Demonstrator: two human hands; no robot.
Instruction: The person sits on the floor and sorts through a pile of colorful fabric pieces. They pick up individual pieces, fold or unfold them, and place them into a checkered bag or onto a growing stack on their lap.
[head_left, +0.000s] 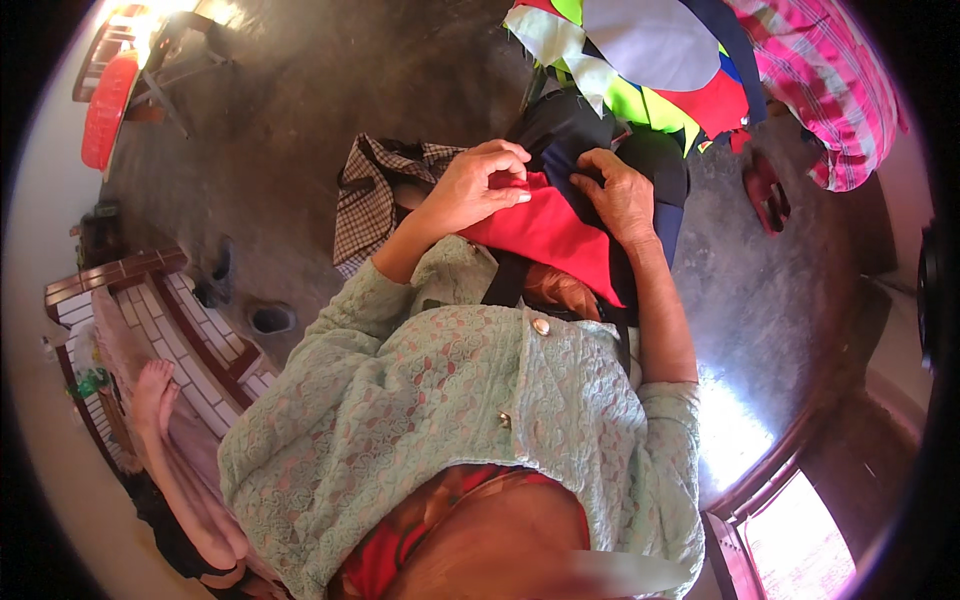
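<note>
Left hand (465,190): centre of frame, fingers half curled, thumb apart from forefinger, tips at upper edge of red cloth. Can't tell if it's pinching.
Right hand (622,195): just right of centre, fingers bent down onto dark navy cloth (565,155), thumb close to forefinger. Firm grip can't be confirmed.
Red cloth: upper centre, spread over the lap between the forearms, navy cloth alongside.
Dark round-mouthed object (272,318): left of centre, on the floor. Pot or shoe unclear; inside too dark to read.
Green plastic item (92,383): far left, near another person's bare feet (152,385). Bag or bottle, can't tell; contents unreadable.
Scrap pile (650,40): top right of centre, grey, red, lime, white pieces overlapping.
Checked cloth (365,200): beside left wrist.
</note>
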